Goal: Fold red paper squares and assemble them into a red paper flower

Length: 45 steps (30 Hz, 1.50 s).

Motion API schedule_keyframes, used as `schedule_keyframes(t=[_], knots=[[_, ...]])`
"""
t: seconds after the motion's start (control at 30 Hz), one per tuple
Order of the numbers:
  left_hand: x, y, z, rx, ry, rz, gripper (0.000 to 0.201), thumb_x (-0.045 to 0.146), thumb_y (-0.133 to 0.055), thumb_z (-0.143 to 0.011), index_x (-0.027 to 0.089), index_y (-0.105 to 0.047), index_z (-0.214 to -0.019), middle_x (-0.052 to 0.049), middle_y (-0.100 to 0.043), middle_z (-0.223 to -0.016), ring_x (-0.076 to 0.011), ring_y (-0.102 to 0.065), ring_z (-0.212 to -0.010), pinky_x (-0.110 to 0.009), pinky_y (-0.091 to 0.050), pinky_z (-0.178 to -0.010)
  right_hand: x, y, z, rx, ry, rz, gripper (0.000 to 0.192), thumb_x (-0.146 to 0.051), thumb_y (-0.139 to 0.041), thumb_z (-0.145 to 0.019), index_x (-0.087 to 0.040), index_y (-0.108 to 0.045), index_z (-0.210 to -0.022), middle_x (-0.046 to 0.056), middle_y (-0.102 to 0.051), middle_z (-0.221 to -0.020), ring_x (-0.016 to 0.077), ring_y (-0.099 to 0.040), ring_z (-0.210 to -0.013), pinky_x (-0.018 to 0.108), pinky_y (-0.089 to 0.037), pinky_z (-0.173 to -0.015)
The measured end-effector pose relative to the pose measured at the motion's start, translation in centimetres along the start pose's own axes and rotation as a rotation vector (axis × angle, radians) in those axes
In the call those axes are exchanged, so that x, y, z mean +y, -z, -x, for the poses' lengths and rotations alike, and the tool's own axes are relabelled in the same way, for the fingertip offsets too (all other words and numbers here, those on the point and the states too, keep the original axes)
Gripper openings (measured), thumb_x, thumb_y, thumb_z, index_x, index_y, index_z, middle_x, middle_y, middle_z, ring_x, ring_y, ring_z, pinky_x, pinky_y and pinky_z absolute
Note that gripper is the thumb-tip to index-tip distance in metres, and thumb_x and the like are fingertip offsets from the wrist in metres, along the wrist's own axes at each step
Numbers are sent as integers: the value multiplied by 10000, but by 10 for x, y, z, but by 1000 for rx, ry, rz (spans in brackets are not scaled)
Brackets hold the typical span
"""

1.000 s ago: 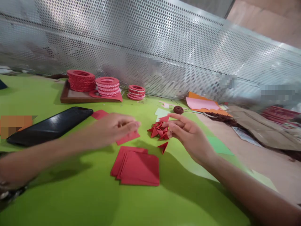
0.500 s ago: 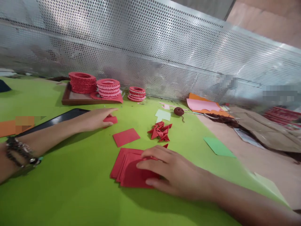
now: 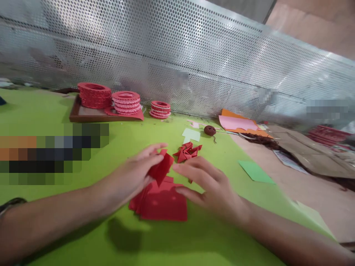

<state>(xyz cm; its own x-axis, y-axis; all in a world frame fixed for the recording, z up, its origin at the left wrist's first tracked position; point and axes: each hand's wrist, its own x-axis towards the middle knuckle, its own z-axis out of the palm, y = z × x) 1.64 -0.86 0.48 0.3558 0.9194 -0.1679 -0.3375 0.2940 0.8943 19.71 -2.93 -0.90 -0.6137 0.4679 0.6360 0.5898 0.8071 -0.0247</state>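
My left hand pinches a bent red paper square just above a stack of red paper squares on the green table cover. My right hand hovers beside it with fingers spread, its fingertips close to the held square and over the stack's right edge. A small heap of folded red paper triangles lies just beyond both hands.
At the back, three stacks of red paper rings stand on and beside a brown tray against a perforated metal wall. A brown thread ball, pale green, pink and orange sheets, a green square and brown paper lie right.
My left hand came back from the far left with a red square and lifted it over the stack. My right hand rose off the stack and moved toward that square.
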Motion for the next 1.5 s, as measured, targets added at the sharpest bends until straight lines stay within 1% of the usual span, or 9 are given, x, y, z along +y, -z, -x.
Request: schedule_keyframes(t=[0.1,0.23,0.33,0.4,0.53,0.7,0.83,1.03,1.5], knots=[[-6,-8,7,33,127,6,295,189,-546,-793,255,-538,-1081,5,-662,-802,-126,-618,-629,-195,-481,-558,-2,1,-3,-20,62,75,164,-229,-454,-880,-184,-566,-990,38,-589,-838,115,-571,-709,211,-492,-640],[-5,-9,7,79,181,115,112,186,-496,-832,185,-598,-879,8,-641,-673,-87,-566,-493,-180,-471,-507,-3,1,-3,7,75,74,211,-221,-409,-897,-163,-607,-939,43,-581,-764,116,-546,-660,215,-481,-602],[-9,-3,4,-60,149,207,172,222,-492,-841,156,-579,-707,11,-614,-601,-89,-562,-501,-198,-481,-540,-1,2,-2,45,49,24,222,-194,-407,-893,-150,-614,-961,42,-542,-700,118,-525,-631,213,-466,-561],[-13,1,2,-131,144,194,178,267,-506,-835,155,-587,-722,2,-629,-636,-109,-591,-581,-220,-489,-604,0,5,-2,72,31,-36,215,-178,-409,-889,-139,-618,-921,56,-558,-726,117,-538,-664,211,-470,-582],[-13,7,-1,-70,70,-140,162,341,-560,-789,202,-614,-852,7,-671,-771,-132,-613,-697,-234,-481,-670,-3,14,-6,113,-7,-135,97,-153,-518,-833,-132,-613,-830,48,-605,-737,107,-551,-684,193,-473,-611],[-7,8,1,-151,-325,-770,257,352,-530,-797,247,-614,-1016,-7,-657,-979,-180,-599,-860,-249,-461,-717,-6,17,-12,63,-215,-295,58,-140,-616,-762,-117,-621,-709,34,-624,-663,103,-562,-609,206,-458,-565],[-5,5,6,-176,-544,-1028,246,304,-544,-788,245,-625,-1013,0,-639,-1021,-190,-544,-979,-245,-429,-807,-7,13,-12,64,-404,-443,67,-155,-615,-761,-136,-600,-699,31,-654,-700,113,-594,-630,220,-470,-577],[-6,6,5,-159,-611,-1072,164,319,-544,-796,226,-650,-879,31,-662,-842,-142,-580,-796,-213,-422,-736,-10,10,-9,83,-489,-552,54,-161,-623,-744,-164,-571,-733,4,-634,-694,108,-582,-625,219,-469,-565],[-4,1,6,-198,-532,-1098,206,250,-516,-813,179,-626,-655,30,-596,-630,-114,-539,-581,-198,-374,-557,-13,8,-10,107,-590,-636,108,-160,-570,-775,-185,-498,-852,-23,-586,-682,86,-565,-617,180,-453,-535]])
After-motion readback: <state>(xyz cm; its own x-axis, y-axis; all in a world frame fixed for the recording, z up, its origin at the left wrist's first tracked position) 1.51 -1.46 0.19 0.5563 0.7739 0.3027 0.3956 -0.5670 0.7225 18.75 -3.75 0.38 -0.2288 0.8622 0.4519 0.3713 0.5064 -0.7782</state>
